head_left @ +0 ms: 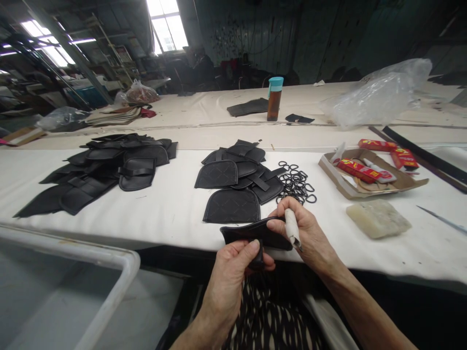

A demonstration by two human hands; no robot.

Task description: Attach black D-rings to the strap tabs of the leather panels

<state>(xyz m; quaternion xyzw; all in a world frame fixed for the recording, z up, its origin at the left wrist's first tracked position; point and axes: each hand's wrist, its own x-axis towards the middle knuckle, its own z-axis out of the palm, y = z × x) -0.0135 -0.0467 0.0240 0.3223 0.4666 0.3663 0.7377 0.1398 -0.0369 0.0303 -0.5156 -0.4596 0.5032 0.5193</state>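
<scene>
My left hand (237,262) pinches a short black strap, thumb on top, at the near side of a black leather piece (255,236) with a curved edge. The far right edge of that same piece is gripped between the thumb and fingers of my right hand (301,226). A pale wrapped cylinder (292,227) with a dark tip lies along my right hand; whether it is a tool handle or a covered finger I cannot tell. Just beyond my hands are a pile of similar black leather pieces (230,205) and a heap of black D-rings (295,182).
A larger pile of black pieces (136,172) lies left. At right are a cardboard tray (341,187) with red-and-yellow tube boxes (359,171), a yellowish block (378,218) and a pointed metal tool (443,219). Farther back stand a bottle (274,99) and plastic bag (379,95).
</scene>
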